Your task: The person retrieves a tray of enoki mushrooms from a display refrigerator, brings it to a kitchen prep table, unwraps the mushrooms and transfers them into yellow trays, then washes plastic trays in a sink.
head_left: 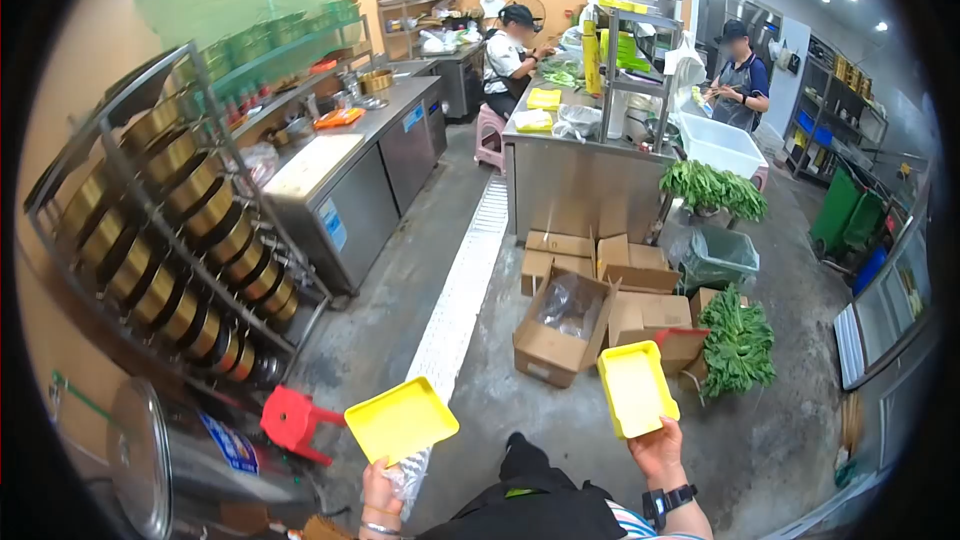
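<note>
My left hand (378, 498) is closed on the near edge of a shallow yellow tray (402, 422), held out low at the left. Crinkled clear plastic (410, 475) shows just beside those fingers; whether the hand grips it too I cannot make out. On the right, my right hand (658, 452) grips the near end of a second yellow tray (636, 388), its hollow side facing me and nothing visible in it. The two trays are apart, above the floor. A dark watch (668, 506) is on my right wrist.
Open cardboard boxes (562, 325) and leafy greens (738, 345) lie on the floor ahead. A red stool (298, 422) stands left, near a rack of brass-coloured pots (180, 250). One person (510, 60) sits at the steel table (580, 185); another (738, 80) stands beyond it.
</note>
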`<action>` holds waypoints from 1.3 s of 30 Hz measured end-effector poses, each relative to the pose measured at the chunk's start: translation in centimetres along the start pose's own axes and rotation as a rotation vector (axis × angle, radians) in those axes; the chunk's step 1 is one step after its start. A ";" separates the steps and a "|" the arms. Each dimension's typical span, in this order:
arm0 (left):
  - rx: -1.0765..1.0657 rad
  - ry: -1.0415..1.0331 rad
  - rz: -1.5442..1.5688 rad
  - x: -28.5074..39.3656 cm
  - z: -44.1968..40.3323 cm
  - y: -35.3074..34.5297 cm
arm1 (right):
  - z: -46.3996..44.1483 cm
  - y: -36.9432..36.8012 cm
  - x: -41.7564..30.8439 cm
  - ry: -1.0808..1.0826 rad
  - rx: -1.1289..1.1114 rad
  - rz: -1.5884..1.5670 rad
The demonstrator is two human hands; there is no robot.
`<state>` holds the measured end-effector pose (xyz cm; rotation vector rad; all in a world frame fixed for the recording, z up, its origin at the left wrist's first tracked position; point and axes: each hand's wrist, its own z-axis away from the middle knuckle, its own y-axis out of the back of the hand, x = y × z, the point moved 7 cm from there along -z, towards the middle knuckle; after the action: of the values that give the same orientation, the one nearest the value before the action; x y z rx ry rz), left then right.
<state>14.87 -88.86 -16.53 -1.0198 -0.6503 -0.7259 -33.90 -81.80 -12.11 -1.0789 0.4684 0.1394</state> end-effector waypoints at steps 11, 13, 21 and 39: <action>0.249 0.069 -0.312 12.0 -19.1 -3.0 | -30.3 -27.0 14.3 -0.472 -0.446 -0.036; 0.244 0.108 -0.330 13.4 -23.1 -4.4 | -34.9 -30.6 17.0 -0.455 -0.477 -0.085; -0.003 0.246 -0.402 19.7 -46.1 -10.0 | -48.4 -43.3 17.6 -0.376 -0.671 -0.306; -0.276 0.193 -0.467 26.9 -90.0 -51.5 | -85.9 -59.7 13.3 -0.188 -0.709 -0.562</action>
<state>3.22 -194.57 -3.73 -1.0411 -0.6365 -1.3360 -27.86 -186.58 -2.33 -1.8332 -0.0880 -0.1025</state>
